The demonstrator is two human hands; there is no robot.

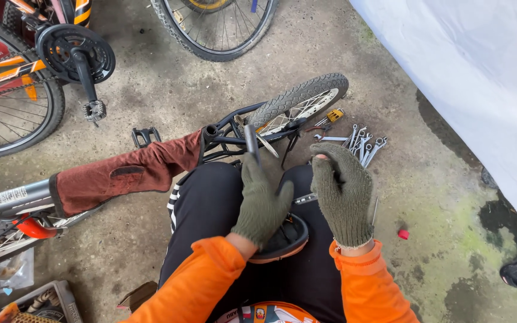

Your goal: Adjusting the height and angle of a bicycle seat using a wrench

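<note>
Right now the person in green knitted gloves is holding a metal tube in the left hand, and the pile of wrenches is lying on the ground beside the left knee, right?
Not quite. The head view shows the pile of wrenches on the concrete by the right knee, beyond the right hand. The rest holds: both gloves are green knit, and the left hand grips the metal tube.

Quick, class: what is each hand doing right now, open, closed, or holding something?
Left hand: closed on a grey metal tool.
Right hand: fingers curled; whether it holds anything cannot be told.
</note>
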